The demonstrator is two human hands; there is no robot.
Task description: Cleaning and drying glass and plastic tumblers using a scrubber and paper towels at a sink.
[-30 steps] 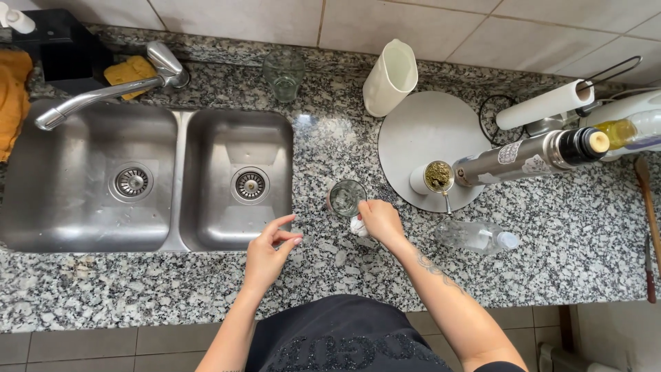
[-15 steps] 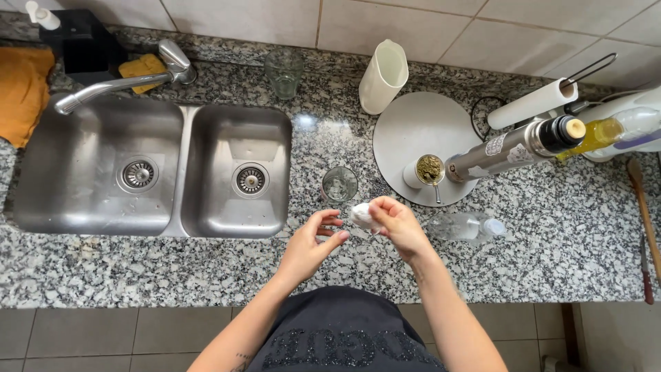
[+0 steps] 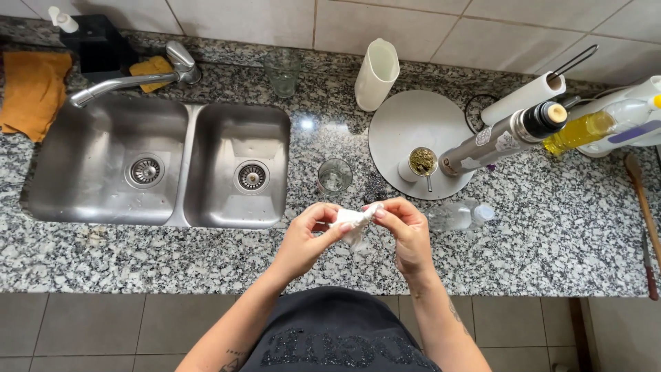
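Both of my hands hold one small crumpled white piece of paper or cloth (image 3: 352, 220) above the front of the granite counter (image 3: 537, 234). My left hand (image 3: 306, 238) pinches its left side and my right hand (image 3: 406, 231) pinches its right side. Just behind the hands stands an empty clear glass (image 3: 334, 176). A small dark object (image 3: 375, 186) lies beside that glass.
A double steel sink (image 3: 158, 165) with a tap (image 3: 131, 79) is at the left. A round grey tray (image 3: 416, 131) carries a cup of green herb (image 3: 421, 162) and a steel flask (image 3: 502, 138). Nearby are a white jug (image 3: 377, 72), a lying clear bottle (image 3: 458, 215), an oil bottle (image 3: 578, 131) and an orange cloth (image 3: 31, 89).
My right hand lifted the white piece off the counter near the glass. My left hand came in from the left and took hold of its other side.
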